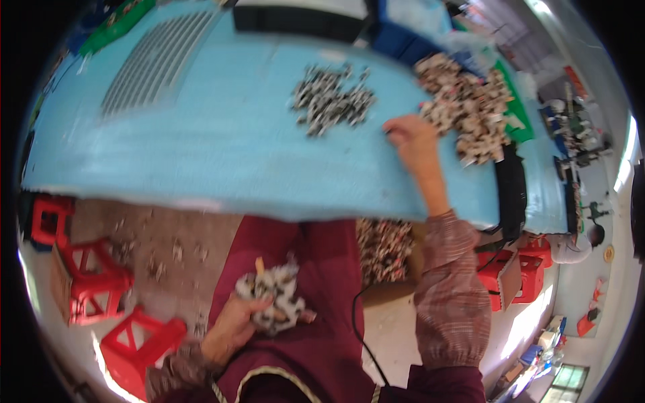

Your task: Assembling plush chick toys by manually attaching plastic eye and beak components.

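Observation:
My left hand (235, 324) is low over my lap, its fingers closed round a loose clump of small white, grey and brown pieces (277, 299). A yellowish bit sticks up from that clump. Over the blue table (235, 154), my right hand (411, 134) is pinched, with a tiny dark spot at its fingertips that I cannot make out. To the left of that hand lies a pile of small grey and black pieces (332, 97). Just to its right spreads a larger heap of small beige and brown pieces (470, 107). Blur hides what kind of pieces these are.
A ribbed grey panel (158, 60) lies at the table's far left, and a black box (299, 20) stands at the back. Red stools (94, 279) are at the left and right. Beneath the table's edge, a cardboard box (390, 292) holds more pieces. A black cord (356, 322) hangs beside my lap.

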`<state>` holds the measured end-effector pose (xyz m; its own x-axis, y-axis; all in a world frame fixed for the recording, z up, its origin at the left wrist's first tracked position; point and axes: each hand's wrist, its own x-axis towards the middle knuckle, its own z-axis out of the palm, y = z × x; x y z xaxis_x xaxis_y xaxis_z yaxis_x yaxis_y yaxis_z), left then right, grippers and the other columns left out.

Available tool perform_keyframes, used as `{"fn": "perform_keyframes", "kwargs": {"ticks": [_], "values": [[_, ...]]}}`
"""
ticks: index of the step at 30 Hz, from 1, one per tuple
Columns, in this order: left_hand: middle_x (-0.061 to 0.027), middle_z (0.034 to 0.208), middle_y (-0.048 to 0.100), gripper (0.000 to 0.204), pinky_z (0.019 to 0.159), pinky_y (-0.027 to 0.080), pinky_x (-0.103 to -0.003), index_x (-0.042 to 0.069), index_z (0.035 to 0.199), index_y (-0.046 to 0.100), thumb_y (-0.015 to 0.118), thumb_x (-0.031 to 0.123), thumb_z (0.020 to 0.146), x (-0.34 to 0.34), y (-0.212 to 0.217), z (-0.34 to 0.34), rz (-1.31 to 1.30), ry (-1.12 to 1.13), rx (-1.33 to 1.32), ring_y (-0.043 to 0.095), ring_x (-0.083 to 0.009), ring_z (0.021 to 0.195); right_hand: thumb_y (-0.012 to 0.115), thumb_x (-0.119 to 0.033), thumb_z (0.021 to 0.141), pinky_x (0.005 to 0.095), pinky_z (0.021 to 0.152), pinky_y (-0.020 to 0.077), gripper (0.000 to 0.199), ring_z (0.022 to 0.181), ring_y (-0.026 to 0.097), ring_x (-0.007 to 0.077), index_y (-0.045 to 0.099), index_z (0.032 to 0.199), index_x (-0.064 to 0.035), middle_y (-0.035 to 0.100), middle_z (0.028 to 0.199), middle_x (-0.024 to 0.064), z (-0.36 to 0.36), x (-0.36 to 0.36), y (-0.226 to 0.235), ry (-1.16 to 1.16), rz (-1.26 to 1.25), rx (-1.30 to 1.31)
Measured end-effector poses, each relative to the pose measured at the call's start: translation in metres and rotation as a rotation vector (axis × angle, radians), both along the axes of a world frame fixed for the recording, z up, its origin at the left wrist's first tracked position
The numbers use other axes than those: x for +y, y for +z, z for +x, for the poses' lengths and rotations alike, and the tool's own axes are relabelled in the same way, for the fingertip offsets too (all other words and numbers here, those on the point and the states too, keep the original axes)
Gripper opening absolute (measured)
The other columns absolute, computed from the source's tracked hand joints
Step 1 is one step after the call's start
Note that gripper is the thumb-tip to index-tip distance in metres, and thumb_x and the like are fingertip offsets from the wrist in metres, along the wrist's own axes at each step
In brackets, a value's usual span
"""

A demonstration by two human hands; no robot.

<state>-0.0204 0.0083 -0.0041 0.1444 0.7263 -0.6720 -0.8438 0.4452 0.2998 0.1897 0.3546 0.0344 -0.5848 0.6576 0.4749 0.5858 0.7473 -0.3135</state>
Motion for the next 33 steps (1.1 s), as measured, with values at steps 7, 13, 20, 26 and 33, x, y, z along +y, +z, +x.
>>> {"fn": "perform_keyframes", "kwargs": {"ticks": [7, 13, 20, 26, 33], "values": [[-0.0131, 0.105, 0.064, 0.034, 0.084, 0.054, -0.036, -0.004, 0.117, 0.053, 0.062, 0.002, 0.085, 0.019, 0.009, -0.002, -0.064, 0.042, 0.037, 0.064, -0.023, 0.095, 0.061, 0.009, 0.072, 0.0206, 0.068, 0.047, 0.017, 0.075, 0.059, 0.0103, 0.066, 0.087, 0.0026, 0.064, 0.083, 0.0055, -0.015, -0.144, 0.053, -0.043, -0.867, 0.52], [-0.0126, 0.105, 0.065, 0.034, 0.082, 0.054, -0.033, -0.004, 0.116, 0.054, 0.063, 0.002, 0.084, 0.013, 0.01, 0.006, -0.079, 0.069, 0.117, 0.065, -0.0215, 0.093, 0.063, 0.011, 0.078, 0.0202, 0.067, 0.0526, 0.019, 0.075, 0.064, 0.0108, 0.064, 0.096, 0.0036, 0.066, 0.088, 0.009, -0.026, -0.234, 0.01, 0.009, -1.417, 0.652], [-0.0107, 0.102, 0.066, 0.032, 0.08, 0.053, -0.03, -0.003, 0.112, 0.058, 0.066, 0.004, 0.082, 0.007, 0.004, 0.013, -0.007, 0.011, 0.242, 0.064, -0.0173, 0.09, 0.064, 0.007, 0.08, 0.0179, 0.066, 0.0484, 0.016, 0.076, 0.06, 0.0071, 0.065, 0.094, 0.0022, 0.063, 0.087, 0.0026, -0.03, -0.262, -0.018, 0.034, -1.451, 0.606], [-0.0087, 0.101, 0.066, 0.029, 0.079, 0.052, -0.028, -0.004, 0.11, 0.06, 0.066, 0.003, 0.082, 0.007, 0.007, 0.016, 0.024, 0.006, 0.28, 0.064, -0.0147, 0.087, 0.065, 0.007, 0.078, 0.018, 0.065, 0.0464, 0.016, 0.073, 0.057, 0.0057, 0.066, 0.093, 0.0013, 0.059, 0.082, 0.0012, -0.031, -0.261, -0.025, 0.063, -1.421, 0.575], [-0.0039, 0.097, 0.066, 0.024, 0.075, 0.05, -0.025, -0.001, 0.102, 0.064, 0.068, 0.001, 0.079, 0.004, 0.008, 0.016, 0.039, -0.071, 0.392, 0.061, -0.0107, 0.084, 0.066, 0.005, 0.078, 0.0171, 0.061, 0.0458, 0.011, 0.071, 0.056, 0.0044, 0.065, 0.089, 0.0019, 0.059, 0.082, 0.0004, -0.028, -0.26, -0.031, -0.001, -1.491, 0.545]]}}
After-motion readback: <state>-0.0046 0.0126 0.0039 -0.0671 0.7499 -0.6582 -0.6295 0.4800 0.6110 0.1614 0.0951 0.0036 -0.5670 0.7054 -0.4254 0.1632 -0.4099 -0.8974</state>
